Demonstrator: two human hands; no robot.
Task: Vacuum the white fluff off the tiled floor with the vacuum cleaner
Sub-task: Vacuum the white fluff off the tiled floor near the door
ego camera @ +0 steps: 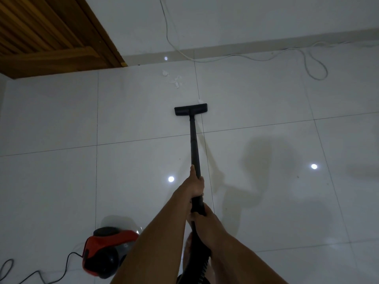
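Observation:
Both hands hold the vacuum's black wand. My left hand grips it higher up, and my right hand grips the handle end just above the ribbed hose. The black floor nozzle lies flat on the white tiles. A small white scrap sits at the nozzle's far right corner. A cluster of white fluff lies on the floor beyond the nozzle, near the wall. The red and black vacuum body stands on the floor at my lower left.
A wooden door fills the far left corner. A white cable runs down the wall and loops along the skirting at the right. The vacuum's black power cord trails off at the lower left. My bare foot shows under my arms.

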